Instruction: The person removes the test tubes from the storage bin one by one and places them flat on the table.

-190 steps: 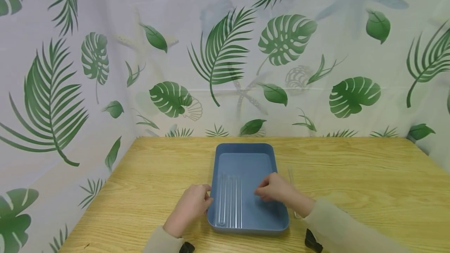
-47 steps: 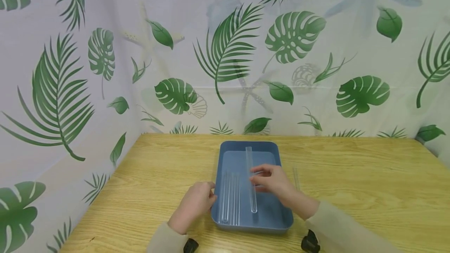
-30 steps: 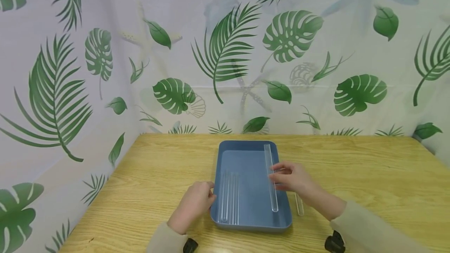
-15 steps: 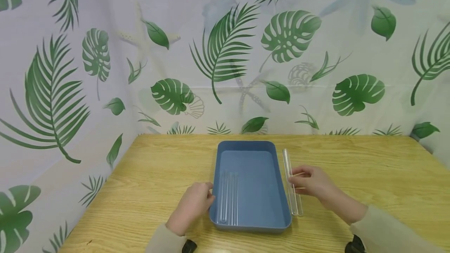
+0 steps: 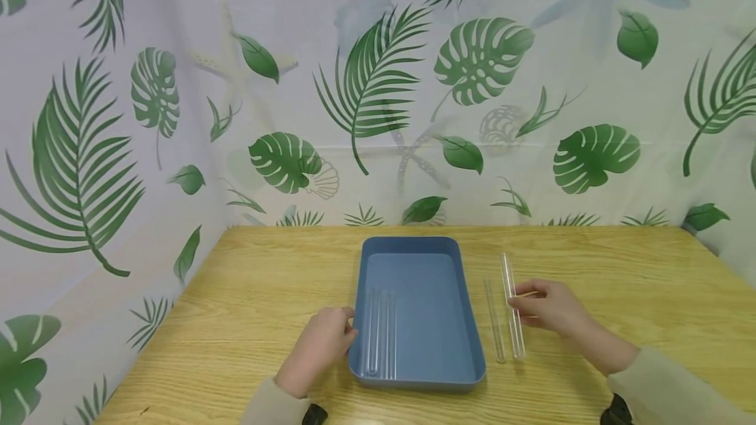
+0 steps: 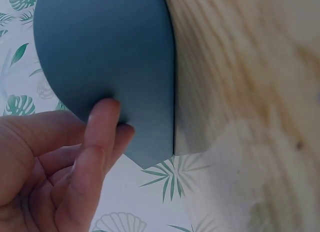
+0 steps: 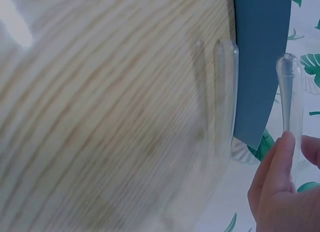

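Note:
My right hand (image 5: 549, 307) pinches a clear glass test tube (image 5: 512, 307) between thumb and fingers, right of the tray. In the right wrist view this tube (image 7: 287, 92) has its rounded closed end pointing up, the image's upper side, apart from the tabletop. A second test tube (image 5: 495, 320) lies on the table between the held one and the tray. My left hand (image 5: 321, 340) holds the left wall of the blue tray (image 5: 419, 385), fingertips (image 6: 106, 109) pressing its outer side. Several test tubes (image 5: 380, 333) lie side by side in the tray's left front part.
The wooden table (image 5: 283, 267) carries the tray near its middle. Behind and to the left hangs a white cloth (image 5: 378, 208) printed with green leaves, meeting the table's back edge.
My right hand has lifted a test tube from the tray, carried it rightward over the right rim and past the tube lying on the table. My left hand has stayed at the tray wall.

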Available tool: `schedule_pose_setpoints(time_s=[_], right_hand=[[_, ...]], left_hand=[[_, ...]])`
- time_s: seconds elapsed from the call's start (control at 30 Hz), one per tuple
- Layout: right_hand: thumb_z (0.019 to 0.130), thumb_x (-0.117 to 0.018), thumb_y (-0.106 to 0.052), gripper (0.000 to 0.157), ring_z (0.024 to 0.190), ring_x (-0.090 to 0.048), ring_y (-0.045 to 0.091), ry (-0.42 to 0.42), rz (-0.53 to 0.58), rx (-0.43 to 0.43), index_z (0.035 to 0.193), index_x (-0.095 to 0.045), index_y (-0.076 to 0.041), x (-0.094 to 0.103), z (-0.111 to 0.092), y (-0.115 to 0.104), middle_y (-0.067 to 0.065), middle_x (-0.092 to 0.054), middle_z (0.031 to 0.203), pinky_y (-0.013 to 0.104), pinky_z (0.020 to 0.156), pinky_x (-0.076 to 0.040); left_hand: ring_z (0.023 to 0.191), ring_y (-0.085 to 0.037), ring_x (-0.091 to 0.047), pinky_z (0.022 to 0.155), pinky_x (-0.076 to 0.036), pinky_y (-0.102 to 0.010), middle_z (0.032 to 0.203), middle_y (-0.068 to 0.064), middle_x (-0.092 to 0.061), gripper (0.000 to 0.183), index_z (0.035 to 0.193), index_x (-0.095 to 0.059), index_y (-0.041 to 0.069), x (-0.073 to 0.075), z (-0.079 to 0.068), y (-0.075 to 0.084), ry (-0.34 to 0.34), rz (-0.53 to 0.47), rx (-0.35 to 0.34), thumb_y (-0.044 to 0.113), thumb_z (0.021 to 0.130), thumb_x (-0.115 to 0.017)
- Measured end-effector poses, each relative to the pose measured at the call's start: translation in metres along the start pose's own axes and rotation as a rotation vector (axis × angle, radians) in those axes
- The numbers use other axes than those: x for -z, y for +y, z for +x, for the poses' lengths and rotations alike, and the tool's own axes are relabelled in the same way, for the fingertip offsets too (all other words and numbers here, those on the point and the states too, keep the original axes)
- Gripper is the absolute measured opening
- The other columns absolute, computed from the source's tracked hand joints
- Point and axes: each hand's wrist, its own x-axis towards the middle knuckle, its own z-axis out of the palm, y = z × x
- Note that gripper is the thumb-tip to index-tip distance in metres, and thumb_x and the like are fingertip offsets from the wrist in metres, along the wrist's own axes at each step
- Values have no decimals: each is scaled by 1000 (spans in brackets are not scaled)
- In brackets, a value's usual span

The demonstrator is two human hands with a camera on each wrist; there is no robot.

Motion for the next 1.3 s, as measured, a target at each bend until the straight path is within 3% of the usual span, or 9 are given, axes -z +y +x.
schedule_pose_setpoints(time_s=[0.43, 0.83, 1.3], right_hand=[[84, -59, -14, 45, 73, -59, 18, 36, -163, 24, 113, -44, 16, 0, 4, 4, 20, -54, 96, 34, 66, -51], [84, -58, -10, 34, 67, -59, 19, 73, -289, 14, 104, -49, 15, 0, 11, 8, 16, -55, 84, 33, 62, -51], [82, -57, -7, 28, 64, -58, 18, 50, -418, 3, 95, -52, 17, 2, 21, 17, 18, -56, 82, 31, 57, -50]], left_hand=[[41, -4, -46, 47, -42, -20, 61, -3, -58, 27, 103, -57, -11, -1, 2, 0, 17, 20, -14, 0, 78, -59], [42, -4, -47, 46, -41, -19, 61, -3, -58, 27, 103, -57, -11, -1, 2, 0, 16, 19, -8, 0, 79, -59], [41, -5, -47, 45, -41, -19, 59, -2, -57, 28, 105, -56, -11, 0, 0, 0, 0, 14, 2, 0, 79, -59]])
